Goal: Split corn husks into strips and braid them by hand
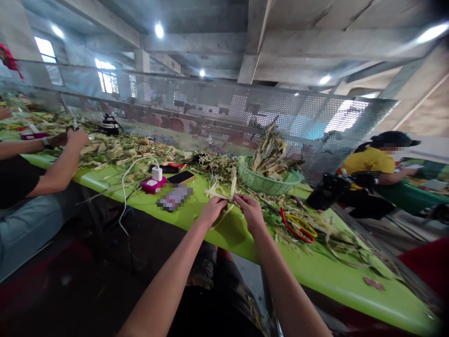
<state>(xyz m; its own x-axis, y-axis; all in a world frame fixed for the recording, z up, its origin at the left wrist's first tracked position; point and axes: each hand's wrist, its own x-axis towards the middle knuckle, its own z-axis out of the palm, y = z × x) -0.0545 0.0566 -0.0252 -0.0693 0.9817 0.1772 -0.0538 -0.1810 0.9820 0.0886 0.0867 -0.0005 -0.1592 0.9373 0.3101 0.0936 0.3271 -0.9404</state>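
My left hand (212,210) and my right hand (251,211) are both closed on pale dried leaf strips (224,193), held between them just above the bright green table (315,271). The strips stick up and out to the sides, crossing between my fingers. Behind my hands stands a green plastic basket (262,183) heaped with dried husks. Red and yellow scissors-like handles (298,225) lie on the table to the right of my right hand.
A phone (180,177), a pink power strip with a white charger (154,182) and cable lie left of my hands. Husk scraps (133,152) litter the table along a perforated metal screen (245,117). A person's arms (52,159) work at left; another person (372,168) sits far right.
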